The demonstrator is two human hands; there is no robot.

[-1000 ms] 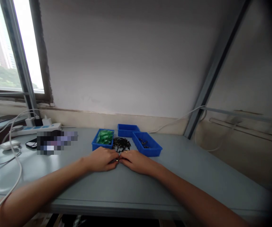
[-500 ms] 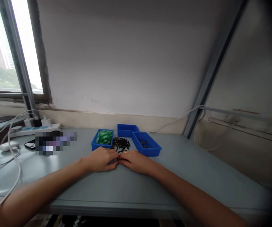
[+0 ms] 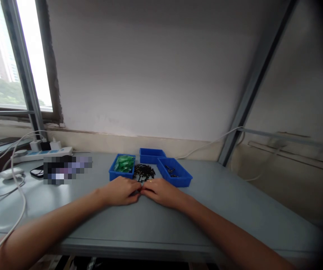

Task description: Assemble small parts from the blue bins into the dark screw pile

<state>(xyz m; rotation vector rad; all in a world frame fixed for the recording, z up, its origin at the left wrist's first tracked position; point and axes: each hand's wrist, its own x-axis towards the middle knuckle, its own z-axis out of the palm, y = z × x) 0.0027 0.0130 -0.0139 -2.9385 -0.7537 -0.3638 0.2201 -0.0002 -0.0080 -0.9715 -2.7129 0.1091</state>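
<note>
My left hand (image 3: 123, 190) and my right hand (image 3: 161, 192) meet fingertip to fingertip just in front of a pile of small dark parts (image 3: 144, 171). Both hands are closed in a pinch, and whatever lies between the fingers is hidden or too small to name. A ring shows on a right finger. Behind my left hand stands a blue bin (image 3: 118, 175) filled with green pieces (image 3: 124, 164). To the right of the pile, another blue bin (image 3: 178, 181) holds some small dark and brassy parts (image 3: 171, 171).
A third blue bin (image 3: 152, 155) stands at the back near the wall. On the left are a power strip (image 3: 49, 153) with plugs, a white cable (image 3: 23, 204) crossing over my left forearm, a white adapter (image 3: 12, 173) and a blurred-out item (image 3: 66, 170). A metal post (image 3: 234, 131) rises at the right.
My hands stay nearly in place, with only a slight shift of the fingertips. A small dark thing glimpsed between them earlier is now hidden. The whole view has moved slightly.
</note>
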